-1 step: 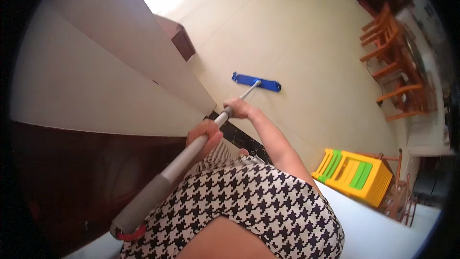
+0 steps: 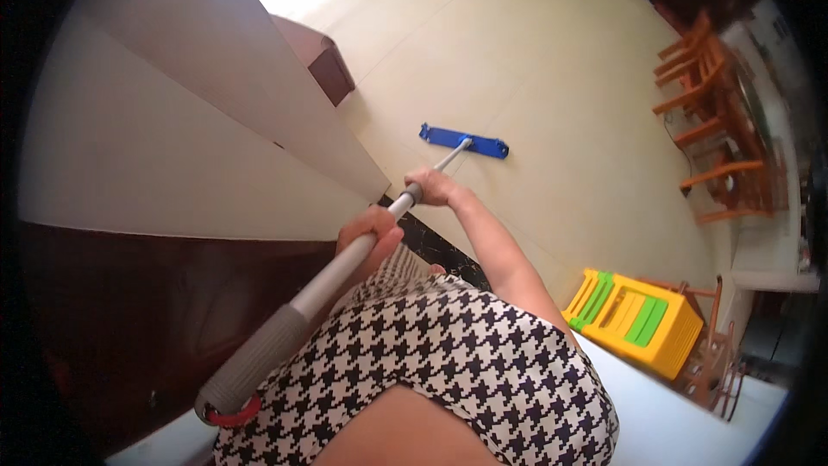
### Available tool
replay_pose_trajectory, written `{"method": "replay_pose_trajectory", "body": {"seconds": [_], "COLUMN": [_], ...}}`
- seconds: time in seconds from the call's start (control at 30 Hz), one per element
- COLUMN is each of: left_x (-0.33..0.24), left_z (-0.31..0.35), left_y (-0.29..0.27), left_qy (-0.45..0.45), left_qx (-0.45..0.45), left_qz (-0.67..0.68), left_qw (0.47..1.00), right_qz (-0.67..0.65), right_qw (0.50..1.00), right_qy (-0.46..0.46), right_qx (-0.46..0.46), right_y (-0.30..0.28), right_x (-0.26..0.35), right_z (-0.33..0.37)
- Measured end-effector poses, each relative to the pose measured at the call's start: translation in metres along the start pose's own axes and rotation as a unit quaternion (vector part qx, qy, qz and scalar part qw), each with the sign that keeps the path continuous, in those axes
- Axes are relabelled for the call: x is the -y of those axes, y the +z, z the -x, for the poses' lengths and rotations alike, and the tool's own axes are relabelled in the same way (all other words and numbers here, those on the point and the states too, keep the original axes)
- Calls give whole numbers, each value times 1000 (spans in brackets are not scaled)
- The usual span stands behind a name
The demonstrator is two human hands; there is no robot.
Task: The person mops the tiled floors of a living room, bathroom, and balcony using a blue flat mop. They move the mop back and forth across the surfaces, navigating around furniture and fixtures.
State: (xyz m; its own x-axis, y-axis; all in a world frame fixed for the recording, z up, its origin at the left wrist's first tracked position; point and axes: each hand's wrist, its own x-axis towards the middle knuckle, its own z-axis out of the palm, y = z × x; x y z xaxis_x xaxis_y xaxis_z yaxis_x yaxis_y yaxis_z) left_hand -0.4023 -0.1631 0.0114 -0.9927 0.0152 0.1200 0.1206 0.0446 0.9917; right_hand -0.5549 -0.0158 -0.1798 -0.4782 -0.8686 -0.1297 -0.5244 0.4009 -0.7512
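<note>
On the floor [image 2: 569,103], the blue mop head [image 2: 464,141] has barely moved.

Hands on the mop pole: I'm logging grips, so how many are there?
2. The left hand grips the mop pole nearer the grey end grip; the right hand holds it farther along, toward the blue flat mop head.
</note>
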Motion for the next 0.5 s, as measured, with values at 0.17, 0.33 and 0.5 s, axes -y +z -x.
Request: {"method": "replay_pose_trajectory", "body": {"seconds": [0.17,0.33,0.5], "left_x": [4,-21,-29], "left_z": [19,9,25], "left_y": [-15,-49,-53], "left_qy": [21,24,-21], "left_qx": [10,281,230], "left_qz": [16,-8,-70], "left_qw": [1000,959,970], "right_qz": [19,-6,-38], "right_qw": [998,997,996], "right_qy": [-44,-81,-70], "right_qx": [-30,0,42], "right_y": [18,54,57], "right_x": [15,21,45], "right_z": [-10,-5,-14]}}
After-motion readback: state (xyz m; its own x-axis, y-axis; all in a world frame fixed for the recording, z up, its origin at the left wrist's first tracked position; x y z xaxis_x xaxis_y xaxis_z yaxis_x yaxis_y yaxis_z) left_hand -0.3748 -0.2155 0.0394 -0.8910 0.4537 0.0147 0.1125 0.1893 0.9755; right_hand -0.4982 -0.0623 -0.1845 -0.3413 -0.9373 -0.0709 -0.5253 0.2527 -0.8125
